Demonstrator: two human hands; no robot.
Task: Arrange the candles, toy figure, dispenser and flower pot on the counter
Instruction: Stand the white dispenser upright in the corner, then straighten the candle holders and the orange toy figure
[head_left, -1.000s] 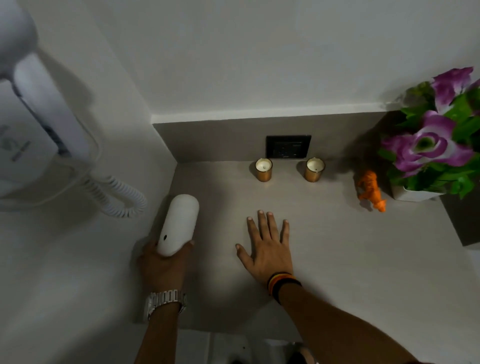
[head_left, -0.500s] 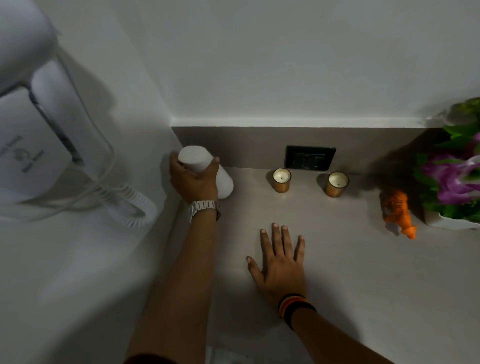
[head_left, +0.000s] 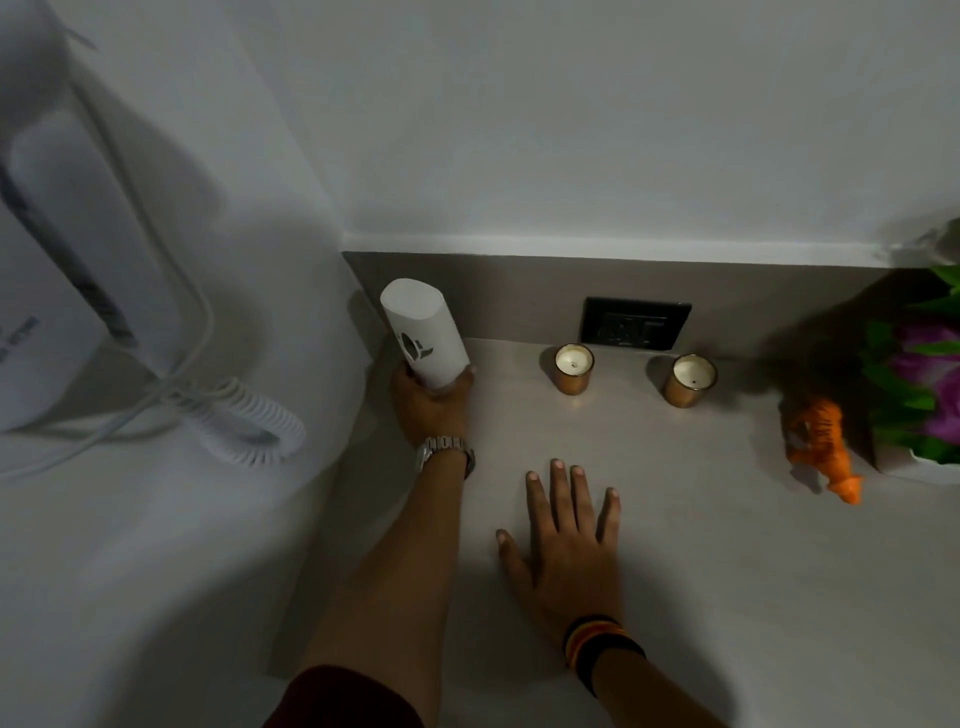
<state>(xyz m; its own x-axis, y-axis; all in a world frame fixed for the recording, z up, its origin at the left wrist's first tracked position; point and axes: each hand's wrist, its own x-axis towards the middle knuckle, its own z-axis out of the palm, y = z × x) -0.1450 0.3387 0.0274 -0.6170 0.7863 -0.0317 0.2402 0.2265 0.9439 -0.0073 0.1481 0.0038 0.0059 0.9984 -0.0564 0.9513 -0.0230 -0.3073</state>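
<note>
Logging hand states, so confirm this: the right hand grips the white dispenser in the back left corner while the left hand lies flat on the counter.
Hands are swapped. The head view shows the left hand gripping the white dispenser in the back left corner, while the right hand lies flat on the counter.

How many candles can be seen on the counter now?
2. One candle stands below the left end of the dark wall socket; the other candle stands to its right, nearer the orange toy figure. None seems hidden.

Silver metal watch (head_left: 445, 453) on left wrist; black-orange-yellow striped band (head_left: 597, 646) on right; maroon sleeve (head_left: 345, 699).
</note>
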